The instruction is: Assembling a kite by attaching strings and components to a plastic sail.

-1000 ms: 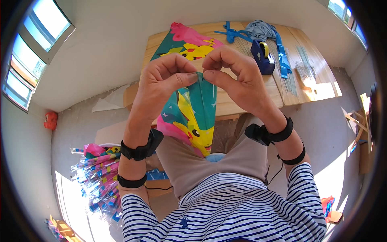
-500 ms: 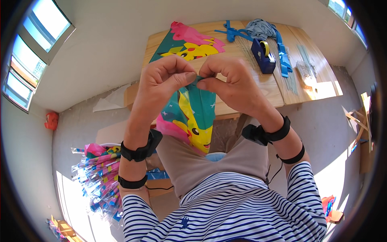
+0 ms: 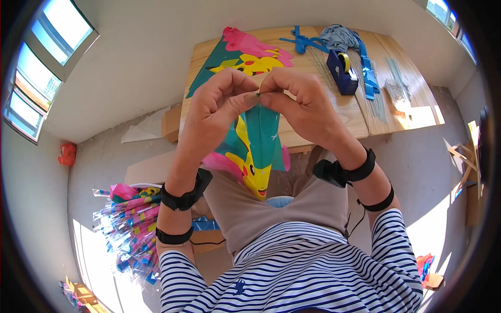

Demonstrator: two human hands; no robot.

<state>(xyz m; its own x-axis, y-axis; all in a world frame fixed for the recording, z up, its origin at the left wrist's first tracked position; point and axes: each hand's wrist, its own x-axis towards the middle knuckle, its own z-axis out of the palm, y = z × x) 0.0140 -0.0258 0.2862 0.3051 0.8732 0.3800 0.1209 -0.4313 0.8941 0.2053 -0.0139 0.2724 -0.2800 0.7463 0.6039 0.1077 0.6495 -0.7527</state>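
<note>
My left hand (image 3: 216, 107) and my right hand (image 3: 302, 104) meet in front of me, thumb and forefinger of each pinched together. Between their tips is the top corner of a thin kite sheet (image 3: 263, 130), green and pink with a yellow cartoon animal. The sheet hangs down in folds over my lap. Exactly how the fingers hold the corner is partly hidden. Beyond my hands, a second kite sheet (image 3: 248, 63) with the same print lies flat on the wooden table (image 3: 334, 117).
A dark blue tape dispenser (image 3: 342, 75) stands on the table beside thin rods (image 3: 376, 107), blue ribbon (image 3: 371, 86), a grey-blue cloth (image 3: 336, 37) and a clear box (image 3: 395, 93). Many plastic-wrapped rolled kites (image 3: 130, 224) fill a container at my left. Wooden pieces (image 3: 463, 159) stand at far right.
Both hands have come closer together and their fingertips now touch at the corner. The hanging sheet has swung a little, showing a pink edge on its right side.
</note>
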